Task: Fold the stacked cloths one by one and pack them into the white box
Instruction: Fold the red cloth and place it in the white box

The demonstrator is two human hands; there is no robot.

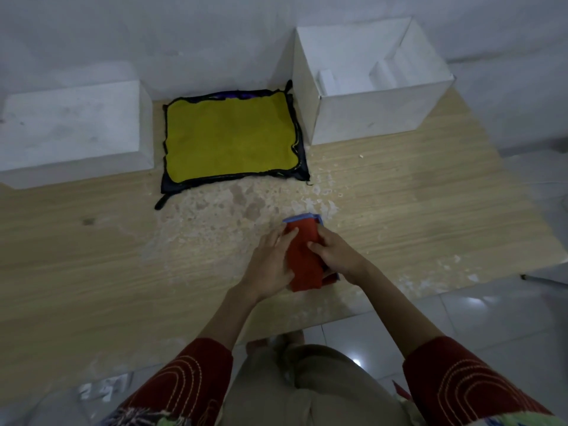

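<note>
Cloth (304,256) red, folded | long axis near-far | both hands pressing

Your left hand (273,256) and right hand (333,256) cover both long sides of the folded red cloth (304,259), so its full outline is hidden. Only a thin blue edge (302,217) peeks out beyond it; what that layer looks like underneath cannot be told. Under the yellow cloth (230,136), the stack shows only dark borders and a sliver of purple at the far side; the number of cloths is unclear. The near wall of the open white box (368,115) hides most of its floor. The closed white box (73,130) is cut off by the left edge.
</note>
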